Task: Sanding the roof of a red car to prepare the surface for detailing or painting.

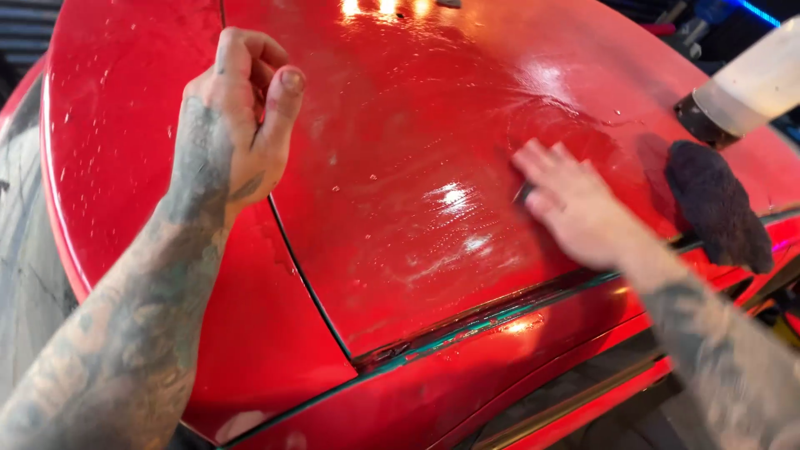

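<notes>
A wet, glossy red car body panel (400, 167) fills the view. My left hand (237, 117) is raised over the panel seam at the left, fingers curled into a loose fist, holding nothing I can see. My right hand (567, 204) lies flat on the wet panel, blurred by motion; a small dark object shows under its fingers, too blurred to identify.
A dark fuzzy wash mitt (718, 207) rests on the panel at the right. A pale spray bottle with a dark collar (746, 87) juts in at the upper right. A panel seam (308, 283) runs down the body. Grey floor (25, 250) lies at the left.
</notes>
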